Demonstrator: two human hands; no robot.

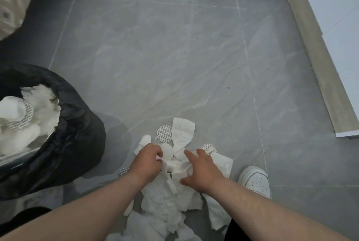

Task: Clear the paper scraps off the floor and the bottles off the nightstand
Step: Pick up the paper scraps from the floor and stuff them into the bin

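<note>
**Paper scraps on the floor.** White crumpled tissue-paper scraps (167, 207) form one loose heap on the grey tiled floor (174, 56), well apart from its far and right-hand edges. On the heap's far side lie a flat torn white sheet (182, 133), two round grey-printed seal discs (164, 133) (208, 147) and a plain white disc (167, 151). Another printed disc (124, 170) lies at the left, partly hidden. A long torn strip (217, 215) flanks the right side. The left hand (148, 161) pinches a scrap, and the right hand (202, 172) rests spread on the heap.

White paper scraps (167, 207); grey marbled floor tiles (155, 56); black bin liner (77, 133); white perforated sneaker (255, 179); grey-printed round seals (164, 133).
</note>
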